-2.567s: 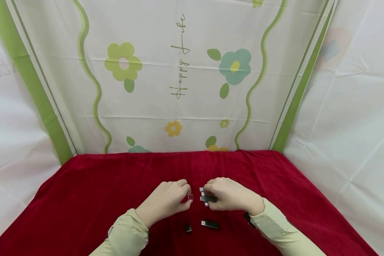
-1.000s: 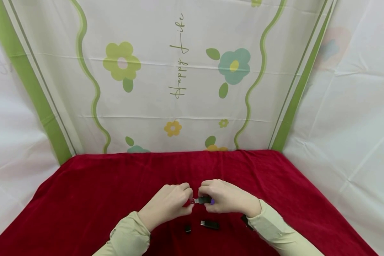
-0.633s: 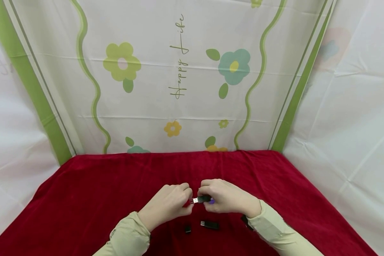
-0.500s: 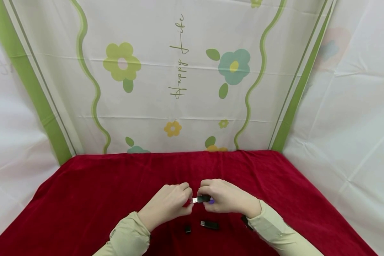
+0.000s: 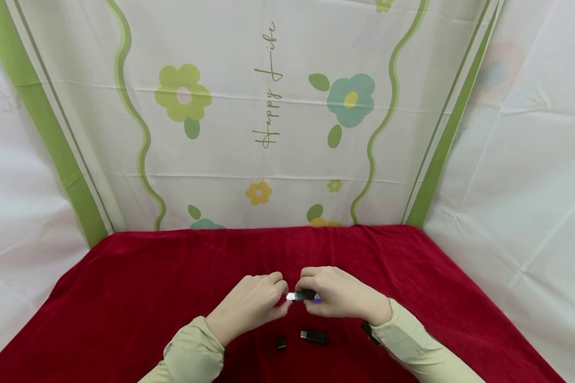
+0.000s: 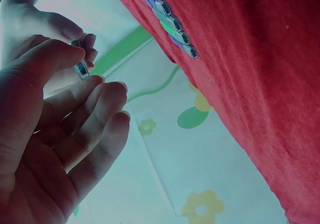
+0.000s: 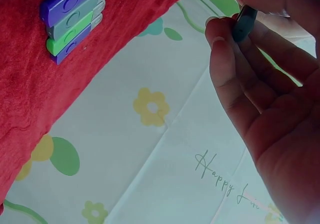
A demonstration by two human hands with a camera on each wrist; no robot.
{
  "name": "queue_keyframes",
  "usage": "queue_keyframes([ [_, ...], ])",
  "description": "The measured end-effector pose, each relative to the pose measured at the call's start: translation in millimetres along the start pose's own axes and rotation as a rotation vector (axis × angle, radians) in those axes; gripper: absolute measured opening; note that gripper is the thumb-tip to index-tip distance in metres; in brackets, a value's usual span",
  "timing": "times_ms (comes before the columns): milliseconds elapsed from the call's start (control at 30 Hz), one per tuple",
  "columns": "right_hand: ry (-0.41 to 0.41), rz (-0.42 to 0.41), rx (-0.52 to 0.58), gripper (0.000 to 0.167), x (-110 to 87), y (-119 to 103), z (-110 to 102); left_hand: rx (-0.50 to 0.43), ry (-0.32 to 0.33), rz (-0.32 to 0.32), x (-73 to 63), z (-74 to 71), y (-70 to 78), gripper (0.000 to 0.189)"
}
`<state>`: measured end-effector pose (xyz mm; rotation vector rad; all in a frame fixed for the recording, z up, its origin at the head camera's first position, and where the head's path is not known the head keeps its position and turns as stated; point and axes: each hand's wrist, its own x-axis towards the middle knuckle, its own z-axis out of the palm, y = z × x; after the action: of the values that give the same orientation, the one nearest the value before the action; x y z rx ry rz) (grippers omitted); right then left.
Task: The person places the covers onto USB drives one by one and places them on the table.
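My right hand pinches a dark USB flash drive between thumb and fingers, its metal plug pointing left. My left hand pinches a small clear cap at that plug. The cap seems to sit around the plug's end; fingertips partly hide how far on it is. Beyond the hands, a side-by-side row of capped flash drives, purple, grey-teal and green, lies on the red cloth. In the head view only a bit of purple shows under my right hand.
Nearer the body, a black USB flash drive with a bare plug lies on the red cloth. A small black cap lies left of it. A white flowered curtain hangs behind the table.
Earlier my left hand held the clear cap apart from the plug, left of the right hand. Cap and plug have since come together, and the drive has risen slightly.
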<state>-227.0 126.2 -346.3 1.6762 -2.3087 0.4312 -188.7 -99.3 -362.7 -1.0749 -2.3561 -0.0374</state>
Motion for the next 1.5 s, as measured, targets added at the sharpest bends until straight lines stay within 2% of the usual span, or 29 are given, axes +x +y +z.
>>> queue_keyframes([
  [233, -0.012, 0.004, 0.007, 0.019, 1.4, 2.7, -1.0, -0.009, -0.012, 0.0, 1.7, 0.3, -1.1, 0.026],
  [433, 0.007, -0.008, -0.003, 0.021, 5.7, 6.1, -5.2, 0.0, 0.005, -0.003, 5.1, -1.9, -5.4, 0.028],
  [700, -0.016, 0.0, 0.036, 0.025, 1.4, 6.3, -1.2, -0.031, -0.02, -0.016, 3.0, -2.8, -1.7, 0.025],
  [1133, 0.027, -0.019, 0.046, 0.021, 1.0, 5.4, -1.8, -0.025, 0.052, -0.015, 1.0, 1.7, -3.3, 0.02],
  [1500, 0.018, -0.019, 0.077, 0.022, 0.5, 6.0, -2.0, -0.042, 0.011, -0.035, 1.5, -1.6, -3.3, 0.019],
])
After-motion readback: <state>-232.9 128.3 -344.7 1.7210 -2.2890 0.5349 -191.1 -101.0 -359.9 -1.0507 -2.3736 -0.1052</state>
